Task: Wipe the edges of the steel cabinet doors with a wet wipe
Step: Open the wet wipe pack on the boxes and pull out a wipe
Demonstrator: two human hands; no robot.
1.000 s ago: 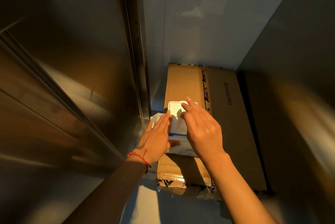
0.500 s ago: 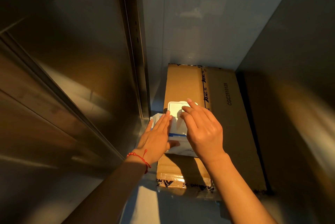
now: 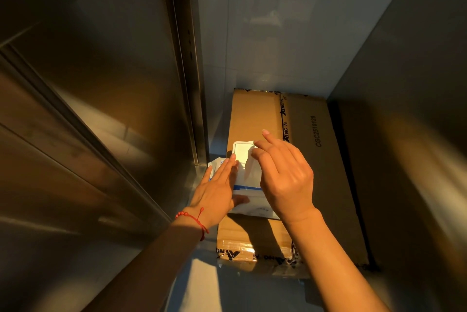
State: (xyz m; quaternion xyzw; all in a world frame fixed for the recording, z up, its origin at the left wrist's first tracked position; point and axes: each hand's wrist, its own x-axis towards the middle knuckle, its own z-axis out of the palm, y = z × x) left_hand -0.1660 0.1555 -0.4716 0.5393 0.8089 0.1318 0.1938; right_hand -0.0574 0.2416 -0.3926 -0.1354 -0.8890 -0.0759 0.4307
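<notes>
A steel cabinet door [image 3: 96, 99] is seen left of the cardboard box [image 3: 310, 160], its vertical edge close beside the box. On the box's left part a wet wipe pack [image 3: 249, 192] is laid, its white lid [image 3: 242, 151] flipped up. The pack's left side is pressed by the left hand [image 3: 217, 192], fingers straight. A wet wipe [image 3: 252, 170] at the opening is pinched by the right hand [image 3: 285, 175].
</notes>
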